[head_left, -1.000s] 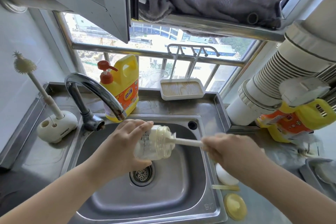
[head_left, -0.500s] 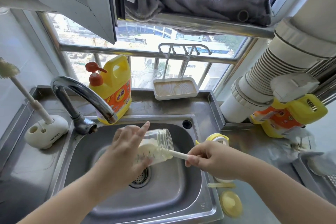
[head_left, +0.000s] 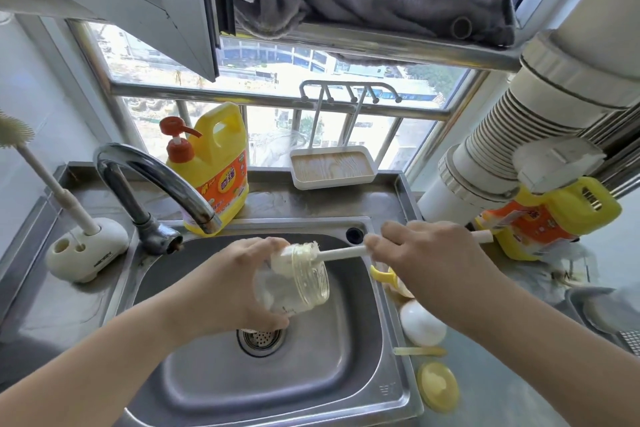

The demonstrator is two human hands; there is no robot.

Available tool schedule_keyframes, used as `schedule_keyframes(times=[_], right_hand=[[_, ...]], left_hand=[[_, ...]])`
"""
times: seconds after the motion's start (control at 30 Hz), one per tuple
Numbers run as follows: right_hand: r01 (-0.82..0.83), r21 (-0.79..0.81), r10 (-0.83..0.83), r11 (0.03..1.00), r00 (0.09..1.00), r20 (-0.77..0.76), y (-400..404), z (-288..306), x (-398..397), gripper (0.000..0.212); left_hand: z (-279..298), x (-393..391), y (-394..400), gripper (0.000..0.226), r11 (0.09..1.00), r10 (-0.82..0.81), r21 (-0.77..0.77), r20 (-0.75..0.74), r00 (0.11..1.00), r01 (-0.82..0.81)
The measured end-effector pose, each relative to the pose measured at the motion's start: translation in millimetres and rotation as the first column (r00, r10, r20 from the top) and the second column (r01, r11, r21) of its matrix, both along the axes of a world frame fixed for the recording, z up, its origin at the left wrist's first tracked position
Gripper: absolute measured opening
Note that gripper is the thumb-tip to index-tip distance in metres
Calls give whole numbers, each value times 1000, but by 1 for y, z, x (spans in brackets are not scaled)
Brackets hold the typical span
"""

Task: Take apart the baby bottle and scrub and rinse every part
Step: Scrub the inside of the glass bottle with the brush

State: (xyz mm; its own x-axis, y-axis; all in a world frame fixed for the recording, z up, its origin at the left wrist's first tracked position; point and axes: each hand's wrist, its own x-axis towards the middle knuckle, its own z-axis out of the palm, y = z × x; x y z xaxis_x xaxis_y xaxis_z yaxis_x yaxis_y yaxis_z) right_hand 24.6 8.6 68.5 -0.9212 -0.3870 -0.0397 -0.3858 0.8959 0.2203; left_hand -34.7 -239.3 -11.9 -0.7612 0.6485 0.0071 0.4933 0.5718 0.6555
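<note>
My left hand [head_left: 228, 284] grips the clear bottle body [head_left: 294, 284] over the steel sink [head_left: 349, 388], mouth tilted up to the right. My right hand [head_left: 426, 260] grips the white handle of the bottle brush [head_left: 343, 251], whose cream head sits at the bottle's mouth. On the counter to the right of the sink lie a white dome cap [head_left: 422, 322], a thin yellow straw piece [head_left: 419, 352], a yellow disc [head_left: 438, 386] and a yellow handled ring [head_left: 382, 274], which my right hand partly hides.
The tap [head_left: 162, 180] arches over the sink's back left, with no water running. A yellow detergent bottle [head_left: 214, 170] stands behind it. A brush stand [head_left: 86, 250] sits at the left, a white tray [head_left: 332, 172] at the back, another yellow jug [head_left: 547, 222] at the right.
The brush head has been drawn out from deep inside the bottle to its mouth. My right hand has moved back and to the right, and the bottle's mouth has tipped upward.
</note>
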Motion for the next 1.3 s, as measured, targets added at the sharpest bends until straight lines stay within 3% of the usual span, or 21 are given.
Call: schedule_keyframes(times=[0.07, 0.1, 0.17, 0.27, 0.33, 0.37, 0.47, 0.53, 0.6, 0.63, 0.73, 0.8, 0.87, 0.97, 1.13, 1.2, 1.3], right_hand=[[85, -57, -77, 995, 989, 126, -3, -3, 4, 3], [183, -93, -150, 979, 948, 280, -2, -5, 7, 11], [371, -166, -213, 914, 784, 583, 0, -9, 10, 23], [525, -235, -158, 818, 599, 785, 0, -6, 10, 24], [507, -195, -184, 840, 604, 775, 2, -2, 6, 23], [456, -171, -217, 873, 678, 702, 4, -2, 3, 22], [187, -47, -170, 981, 956, 238, 8, -7, -3, 18], [92, -13, -91, 996, 995, 43, 5, -9, -4, 15], [128, -40, -122, 991, 986, 109, 1, -8, -2, 21], [194, -92, -165, 977, 952, 256, 0, -11, 2, 23], [472, -265, -174, 841, 699, 694, -2, -11, 10, 25], [655, -322, -100, 683, 520, 848, -6, -4, 10, 25], [757, -323, -52, 568, 424, 904, -12, 0, 6, 27], [749, -381, -111, 541, 513, 851, -23, -6, -2, 27], [659, -387, -162, 645, 612, 774, -19, -15, 3, 23], [598, -373, -132, 709, 632, 764, -19, -15, 8, 21], [534, -392, -79, 749, 660, 747, -21, -12, 10, 19]], left_hand=[[-1, -3, -5, 92, 1000, -8, -16, -85, 996, 7], [-3, -4, -7, 94, 999, -16, -47, -135, 991, 10], [-9, -3, -9, 93, 995, -53, -94, -224, 973, 33], [-15, 1, -11, 89, 995, -64, -92, -217, 974, 44], [-16, 0, -11, 91, 996, -57, -80, -223, 973, 40], [-15, -1, -11, 94, 998, -39, -63, -204, 978, 26], [-13, -4, -9, 102, 1000, 1, -22, -131, 991, -4], [-13, -4, -10, 101, 1000, 17, -5, -147, 989, -18], [-16, -5, -14, 98, 1000, 24, -5, -203, 979, -25], [-17, -6, -16, 95, 1000, 14, -12, -245, 969, -18], [-19, -8, -21, 90, 1000, -20, -28, -332, 943, 11], [-20, -6, -19, 95, 999, -32, -20, -376, 926, 27], [-19, -2, -12, 101, 1000, -20, -21, -411, 911, 13], [-16, 14, 3, 89, 999, 13, -23, -434, 901, -26], [-23, 26, 5, 52, 999, 33, 34, -412, 910, -21], [-14, 18, 2, 68, 999, 8, -27, -341, 940, -18], [0, 3, 0, 103, 966, -24, -258, -226, 974, -36]])
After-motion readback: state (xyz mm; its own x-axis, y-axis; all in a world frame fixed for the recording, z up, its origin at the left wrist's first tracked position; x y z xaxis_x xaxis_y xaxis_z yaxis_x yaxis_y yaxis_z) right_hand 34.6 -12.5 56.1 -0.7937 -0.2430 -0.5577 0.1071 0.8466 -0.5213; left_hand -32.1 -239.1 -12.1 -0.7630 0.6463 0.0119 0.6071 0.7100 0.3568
